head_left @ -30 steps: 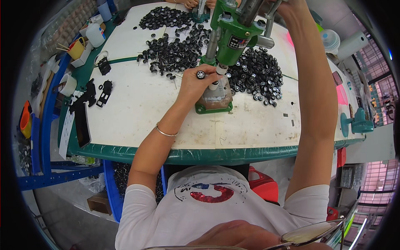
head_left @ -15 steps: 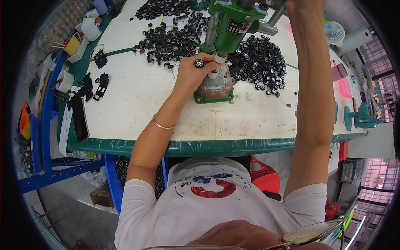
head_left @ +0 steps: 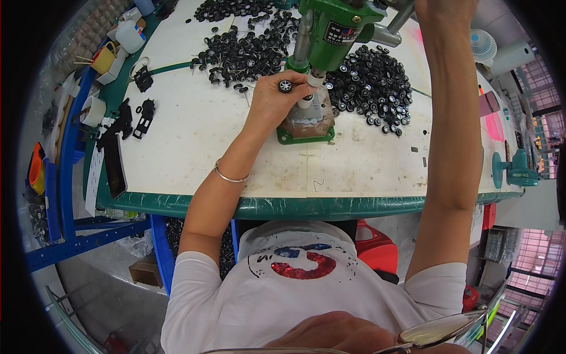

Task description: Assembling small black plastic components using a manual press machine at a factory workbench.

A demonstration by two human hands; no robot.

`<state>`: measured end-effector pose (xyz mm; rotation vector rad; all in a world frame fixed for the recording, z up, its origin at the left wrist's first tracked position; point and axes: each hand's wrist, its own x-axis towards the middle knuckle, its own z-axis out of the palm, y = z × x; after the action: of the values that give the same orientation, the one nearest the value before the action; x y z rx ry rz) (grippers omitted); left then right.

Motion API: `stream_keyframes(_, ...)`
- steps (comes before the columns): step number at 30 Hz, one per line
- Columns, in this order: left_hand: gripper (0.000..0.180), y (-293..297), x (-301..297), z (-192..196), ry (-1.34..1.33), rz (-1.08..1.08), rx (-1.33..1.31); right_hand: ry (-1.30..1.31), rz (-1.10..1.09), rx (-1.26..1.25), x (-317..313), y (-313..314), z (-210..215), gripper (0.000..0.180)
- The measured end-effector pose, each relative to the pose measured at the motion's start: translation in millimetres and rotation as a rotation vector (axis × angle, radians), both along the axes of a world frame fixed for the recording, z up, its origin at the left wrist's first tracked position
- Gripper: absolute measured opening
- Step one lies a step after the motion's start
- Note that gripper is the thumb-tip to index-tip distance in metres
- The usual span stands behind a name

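My left hand (head_left: 277, 97) is closed at the green bench press (head_left: 333, 38), its thumb and fingertips pinched just below the press's ram (head_left: 316, 76). A small black toy wheel (head_left: 285, 86) with a silver spoked hub shows against the fingers. Under the fingertips is a white round holder (head_left: 305, 102) on the press's metal base (head_left: 312, 125); part of a dark wheel shows at its top, mostly covered by the fingers. My right arm is raised, and my right hand (head_left: 446, 10) is at the top edge beside the press lever (head_left: 402, 19). Its fingers are out of sight.
Loose black wheels (head_left: 374, 88) are heaped right of the press. Wheels with thin axles (head_left: 247, 56) lie left and behind it. Black toy chassis parts (head_left: 144, 118) and a dark phone-like slab (head_left: 115, 168) lie at the left. A green fan (head_left: 519, 171) stands right.
The whole view has shifted slightly. My left hand stays pinched at the press with the wheel against its fingers, and my right arm remains raised.
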<state>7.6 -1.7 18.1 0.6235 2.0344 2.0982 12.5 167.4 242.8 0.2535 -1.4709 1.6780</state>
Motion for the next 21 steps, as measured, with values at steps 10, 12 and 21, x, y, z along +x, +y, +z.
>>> stream_keyframes(10,0.019,1.7,0.1,-10.5,0.036,-0.003,0.030,0.355,-0.124,0.062,41.9,-16.4,-29.2,0.032)
stream_keyframes(12,0.022,3.9,1.9,-10.9,0.003,0.002,0.114,0.343,-0.121,0.041,42.7,-18.0,-29.4,0.033)
stream_keyframes(21,0.020,-4.7,-1.7,-0.1,-0.157,-0.157,0.042,-0.194,1.199,-0.941,12.2,30.3,5.6,0.031)
